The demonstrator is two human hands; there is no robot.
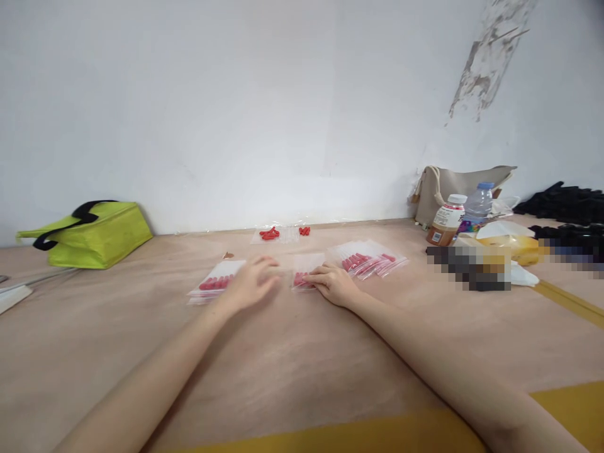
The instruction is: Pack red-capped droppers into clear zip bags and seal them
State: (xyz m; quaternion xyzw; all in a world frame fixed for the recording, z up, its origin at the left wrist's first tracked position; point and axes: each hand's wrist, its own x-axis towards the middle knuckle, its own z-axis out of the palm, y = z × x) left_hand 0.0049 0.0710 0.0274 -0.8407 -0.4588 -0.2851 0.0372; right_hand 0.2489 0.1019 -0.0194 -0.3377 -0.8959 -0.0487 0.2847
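Observation:
My left hand (pixel 255 281) hovers over the table with its fingers apart and nothing in them. It is beside a left-hand stack of clear plastic bags (pixel 218 281) holding a row of red, capsule-like pieces. In the middle lies another clear plastic bag (pixel 309 261) with similar red pieces. My right hand (pixel 335 284) rests on its right side, fingers and thumb drawn together at its edge and covering part of the contents. Right of that hand, several more filled bags (pixel 368 258) overlap in a fan.
Loose red pieces (pixel 270 234) lie on clear plastic near the wall, with a smaller red cluster (pixel 304 231) beside them. A lime-green bag (pixel 101 236) stands left. At right are a brown-drink bottle (pixel 447 220), a clear bottle (pixel 480 201), a beige bag (pixel 465 179) and black cloth-like items (pixel 564 201).

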